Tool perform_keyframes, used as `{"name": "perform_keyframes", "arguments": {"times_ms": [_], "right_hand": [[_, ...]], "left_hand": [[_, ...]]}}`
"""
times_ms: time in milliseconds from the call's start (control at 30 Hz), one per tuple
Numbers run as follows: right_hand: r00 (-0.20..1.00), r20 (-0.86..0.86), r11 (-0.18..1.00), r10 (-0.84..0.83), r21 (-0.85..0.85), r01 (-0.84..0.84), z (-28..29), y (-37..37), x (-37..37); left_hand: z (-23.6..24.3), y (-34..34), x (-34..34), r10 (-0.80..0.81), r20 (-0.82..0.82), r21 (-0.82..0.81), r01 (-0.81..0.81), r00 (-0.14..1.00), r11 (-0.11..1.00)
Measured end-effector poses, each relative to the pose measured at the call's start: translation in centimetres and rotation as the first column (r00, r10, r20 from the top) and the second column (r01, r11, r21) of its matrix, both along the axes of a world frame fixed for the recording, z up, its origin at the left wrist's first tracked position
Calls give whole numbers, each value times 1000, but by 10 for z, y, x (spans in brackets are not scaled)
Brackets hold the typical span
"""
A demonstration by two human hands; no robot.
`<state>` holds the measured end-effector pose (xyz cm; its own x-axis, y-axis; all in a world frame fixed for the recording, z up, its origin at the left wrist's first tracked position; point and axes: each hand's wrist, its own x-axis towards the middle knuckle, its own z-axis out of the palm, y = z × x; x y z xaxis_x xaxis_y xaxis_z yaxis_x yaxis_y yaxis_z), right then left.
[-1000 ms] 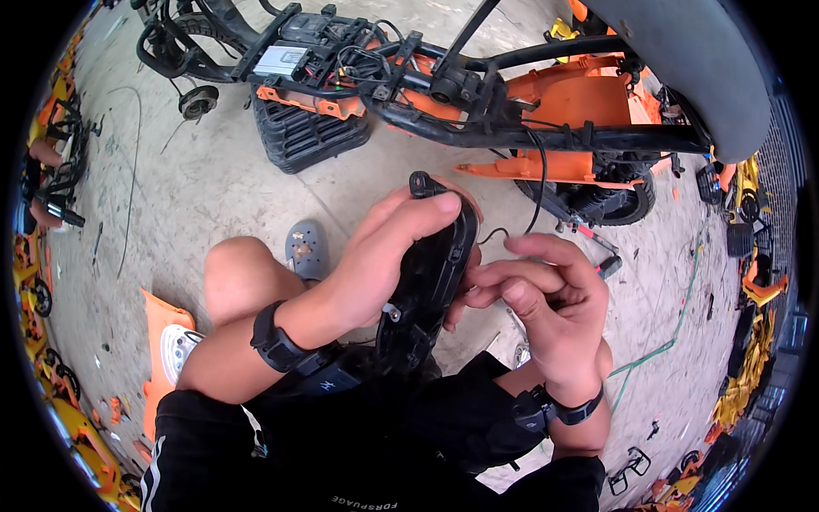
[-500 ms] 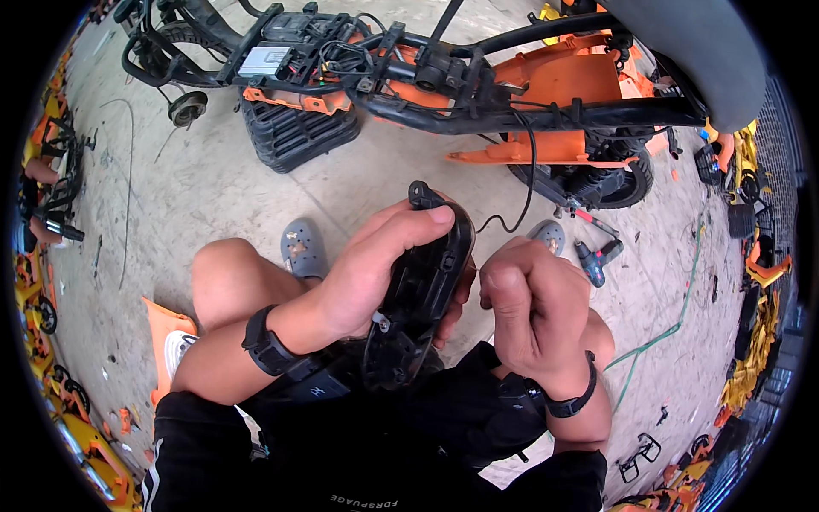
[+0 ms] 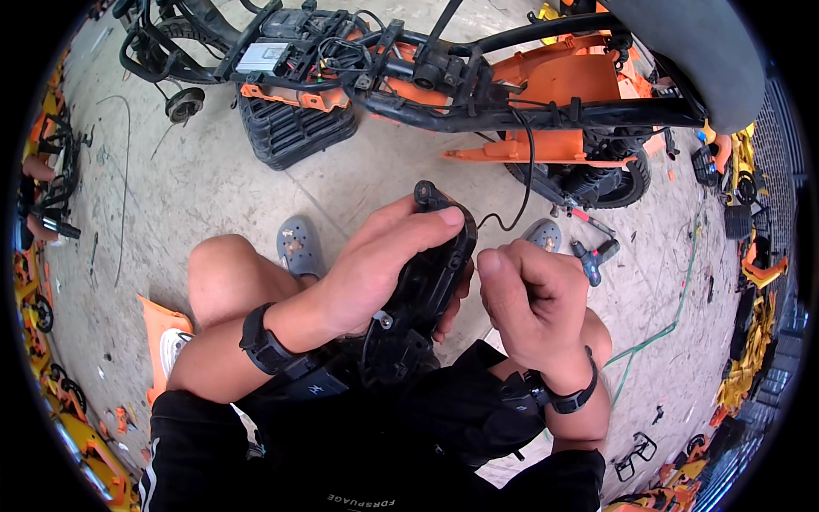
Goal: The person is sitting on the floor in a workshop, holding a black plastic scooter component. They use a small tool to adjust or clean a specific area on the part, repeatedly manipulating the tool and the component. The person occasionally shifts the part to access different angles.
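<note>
A long black plastic housing (image 3: pixel 431 290) lies slantwise over my lap, with a small metal screw or tab on its lower left side. My left hand (image 3: pixel 371 269) is wrapped round it, thumb across the upper end, fingertips showing at the far side. Beside the housing, apart from it, my right hand (image 3: pixel 542 311) is curled closed with the thumb against the index finger; whatever is in those fingers is hidden. A thin black cable (image 3: pixel 510 229) runs from behind the housing's upper end up to the stripped two-wheeler frame (image 3: pixel 618 114).
The two-wheeler's black frame rests on a ribbed black crate (image 3: pixel 294 132), with orange panels (image 3: pixel 567 81) still on it. A cordless drill (image 3: pixel 593 258) and a red-handled tool (image 3: pixel 590 222) lie on the concrete floor. A green cord (image 3: pixel 653 343) trails at right; an orange piece (image 3: pixel 162 337) is at left.
My right thumb has straightened upward a little along the curled index finger. The left hand keeps its hold on the housing, and the view has shifted slightly.
</note>
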<state>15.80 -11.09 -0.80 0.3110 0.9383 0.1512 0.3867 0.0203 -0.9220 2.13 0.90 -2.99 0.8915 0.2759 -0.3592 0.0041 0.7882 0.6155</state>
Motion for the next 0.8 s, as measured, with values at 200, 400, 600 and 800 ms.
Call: {"name": "perform_keyframes", "arguments": {"times_ms": [200, 400, 600, 800], "right_hand": [[996, 57, 997, -67, -33, 69, -2, -1, -1], [995, 95, 998, -26, -55, 32, -1, 0, 0], [996, -10, 992, -86, -98, 85, -4, -2, -2], [992, 63, 991, -111, -70, 116, -10, 1, -6]], "left_hand": [[-2, -2, 2, 15, -22, 44, -14, 1000, 999], [-1, -4, 3, 48, -49, 90, -44, 998, 995], [-2, -4, 3, 38, -46, 85, -34, 998, 996], [-3, -3, 3, 66, -73, 124, -57, 995, 991]]}}
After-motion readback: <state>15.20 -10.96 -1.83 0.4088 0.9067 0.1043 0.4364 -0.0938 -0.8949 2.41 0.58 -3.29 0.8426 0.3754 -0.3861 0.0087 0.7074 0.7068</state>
